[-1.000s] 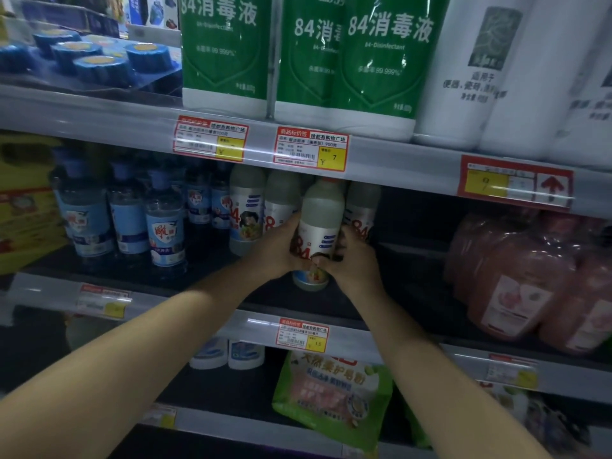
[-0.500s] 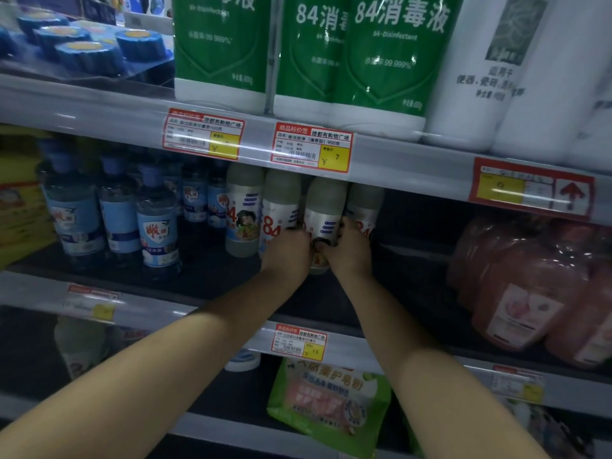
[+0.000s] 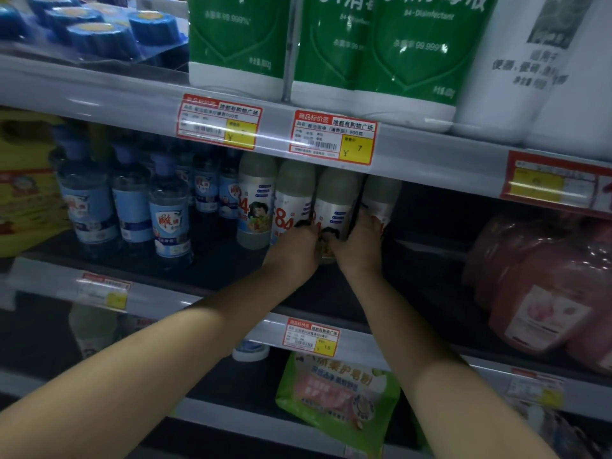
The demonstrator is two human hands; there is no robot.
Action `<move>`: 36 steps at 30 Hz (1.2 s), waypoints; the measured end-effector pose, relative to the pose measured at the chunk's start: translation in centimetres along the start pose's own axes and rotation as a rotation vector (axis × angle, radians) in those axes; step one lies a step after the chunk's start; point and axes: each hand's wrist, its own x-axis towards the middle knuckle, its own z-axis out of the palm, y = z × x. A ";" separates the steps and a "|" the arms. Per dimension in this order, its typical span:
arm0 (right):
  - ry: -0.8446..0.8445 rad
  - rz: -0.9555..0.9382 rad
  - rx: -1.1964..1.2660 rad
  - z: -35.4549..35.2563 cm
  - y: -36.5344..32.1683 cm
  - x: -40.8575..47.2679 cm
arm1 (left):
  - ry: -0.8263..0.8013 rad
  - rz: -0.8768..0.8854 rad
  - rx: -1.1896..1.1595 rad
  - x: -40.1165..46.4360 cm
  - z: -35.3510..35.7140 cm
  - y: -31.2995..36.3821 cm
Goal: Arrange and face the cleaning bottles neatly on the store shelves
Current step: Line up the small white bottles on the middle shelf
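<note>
Both hands are gripping one white 84 bottle at the far side of the middle shelf.

The white 84 bottle is standing upright, long axis vertical, third in its row, touching its neighbours. The left hand and right hand are curling round its lower body from either side, equally near, both forearms reaching far and slightly up over the middle shelf. Its label is facing near-left, judged not yet squared.
</note>
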 end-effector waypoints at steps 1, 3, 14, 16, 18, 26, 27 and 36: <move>0.049 -0.019 0.006 0.0 -0.3 -0.8 | 0.001 0.015 -0.007 -0.5 -0.4 -0.2; 0.094 -0.086 0.042 0.3 -1.2 -2.7 | 0.027 0.034 -0.019 -1.7 -1.4 -0.6; -0.155 -0.532 0.272 5.7 -7.5 -13.6 | 0.204 -0.010 0.014 -13.4 -7.9 -5.4; -0.197 -0.576 0.307 7.5 -7.8 -15.4 | 0.182 -0.023 0.023 -15.8 -8.5 -7.6; -0.265 -0.592 0.310 9.4 -7.8 -16.8 | 0.165 -0.101 0.003 -18.2 -8.8 -10.0; -0.659 -0.244 0.226 18.6 -8.4 -21.3 | 0.159 -0.523 -0.003 -24.1 -6.1 -20.4; -0.690 -0.209 0.206 19.9 -8.7 -21.6 | 0.151 -0.546 0.003 -24.3 -5.6 -21.5; -0.746 0.064 0.081 30.4 -8.0 -21.6 | 0.026 -0.812 -0.091 -24.4 -3.9 -29.9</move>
